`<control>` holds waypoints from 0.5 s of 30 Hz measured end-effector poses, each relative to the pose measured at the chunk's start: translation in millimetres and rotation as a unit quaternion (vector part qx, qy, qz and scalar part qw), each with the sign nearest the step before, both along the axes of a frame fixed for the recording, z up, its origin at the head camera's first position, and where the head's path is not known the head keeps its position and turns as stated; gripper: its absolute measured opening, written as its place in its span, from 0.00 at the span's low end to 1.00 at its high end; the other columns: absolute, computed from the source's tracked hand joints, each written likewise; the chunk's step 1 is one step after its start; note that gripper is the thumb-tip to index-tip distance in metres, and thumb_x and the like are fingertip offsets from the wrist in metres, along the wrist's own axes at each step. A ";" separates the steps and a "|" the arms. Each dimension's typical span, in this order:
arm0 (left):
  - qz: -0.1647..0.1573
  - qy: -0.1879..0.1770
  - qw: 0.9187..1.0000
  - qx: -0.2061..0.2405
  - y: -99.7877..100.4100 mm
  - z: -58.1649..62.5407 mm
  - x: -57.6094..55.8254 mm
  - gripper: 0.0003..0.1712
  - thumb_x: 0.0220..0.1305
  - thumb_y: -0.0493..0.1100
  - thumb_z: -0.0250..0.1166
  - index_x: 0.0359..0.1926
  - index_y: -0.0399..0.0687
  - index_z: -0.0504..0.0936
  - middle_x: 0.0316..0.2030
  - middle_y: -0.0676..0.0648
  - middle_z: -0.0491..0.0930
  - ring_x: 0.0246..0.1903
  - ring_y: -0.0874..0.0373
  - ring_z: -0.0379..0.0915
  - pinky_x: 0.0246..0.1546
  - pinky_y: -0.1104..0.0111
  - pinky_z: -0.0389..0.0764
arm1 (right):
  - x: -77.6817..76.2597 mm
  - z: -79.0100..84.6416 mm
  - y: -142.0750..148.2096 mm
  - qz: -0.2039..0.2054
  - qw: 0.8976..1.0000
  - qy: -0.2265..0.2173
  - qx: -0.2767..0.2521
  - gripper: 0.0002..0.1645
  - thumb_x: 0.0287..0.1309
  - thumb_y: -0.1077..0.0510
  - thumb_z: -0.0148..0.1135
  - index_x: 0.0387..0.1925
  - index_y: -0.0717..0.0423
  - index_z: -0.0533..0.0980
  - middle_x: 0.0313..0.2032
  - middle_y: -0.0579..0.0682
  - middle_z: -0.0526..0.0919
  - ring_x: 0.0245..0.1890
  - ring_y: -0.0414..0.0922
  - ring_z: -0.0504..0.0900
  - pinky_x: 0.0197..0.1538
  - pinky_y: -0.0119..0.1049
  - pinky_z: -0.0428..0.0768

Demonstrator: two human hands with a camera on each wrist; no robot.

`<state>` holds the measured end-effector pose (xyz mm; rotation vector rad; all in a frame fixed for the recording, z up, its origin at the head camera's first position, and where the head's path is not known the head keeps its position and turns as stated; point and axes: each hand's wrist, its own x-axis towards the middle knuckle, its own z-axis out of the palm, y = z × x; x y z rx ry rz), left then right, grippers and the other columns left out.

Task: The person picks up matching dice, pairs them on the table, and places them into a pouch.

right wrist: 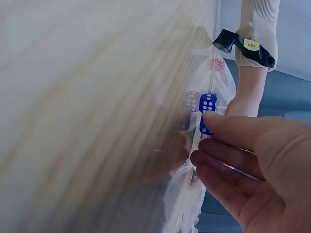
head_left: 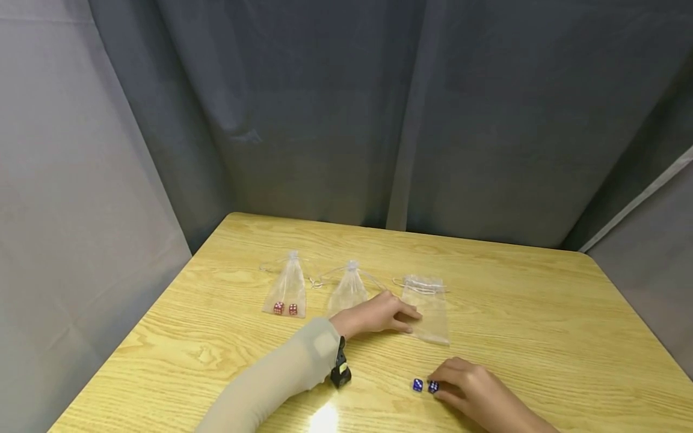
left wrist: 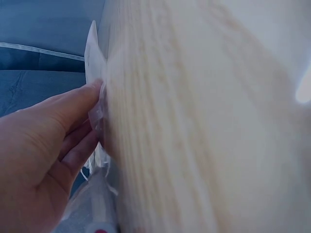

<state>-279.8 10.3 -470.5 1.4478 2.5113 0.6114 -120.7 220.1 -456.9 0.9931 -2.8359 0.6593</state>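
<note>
My left hand [head_left: 379,313] reaches over the left side of a flat sheer white drawstring pouch [head_left: 433,316]. Its fingertips touch the fabric, with thumb and forefinger apart; in the left wrist view, the pouch's edge [left wrist: 95,58] rises slightly beside the thumb. Lower right, my right hand [head_left: 468,388] holds a dark blue die [head_left: 434,386] between thumb and forefinger, on or just above the table. Just left of it lies a second blue die [head_left: 418,385]. In the right wrist view, the thumb tip partly covers the blue dice [right wrist: 208,103], which overlap there.
A sheer pouch with two red dice [head_left: 293,310] lies at the left, its neck drawn in. Another gathered pouch [head_left: 349,288] lies in the middle, its lower part behind the left hand. Grey curtains [head_left: 325,120] surround the wooden table [head_left: 514,300]. A black wrist camera [head_left: 340,370] sits on the left sleeve.
</note>
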 end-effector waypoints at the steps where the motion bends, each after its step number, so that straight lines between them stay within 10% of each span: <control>1: -0.001 0.001 1.000 0.001 -0.3 0.2 0.0 0.21 0.67 0.49 0.64 0.59 0.55 0.80 0.60 0.48 0.78 0.59 0.63 0.77 0.59 0.80 0.75 | -0.2 -0.6 0.0 0.001 1.000 0.005 0.004 0.08 0.57 0.57 0.69 0.40 0.45 0.85 0.37 0.37 0.84 0.37 0.28 0.80 0.35 0.26 0.83; 15: -0.022 0.043 0.999 0.006 -1.4 3.8 4.1 0.13 0.66 0.46 0.64 0.50 0.53 0.86 0.52 0.53 0.84 0.56 0.67 0.79 0.56 0.85 0.74 | 3.0 -1.2 4.5 -0.036 0.999 0.016 -0.032 0.10 0.56 0.54 0.70 0.41 0.46 0.84 0.39 0.38 0.85 0.40 0.31 0.82 0.37 0.28 0.84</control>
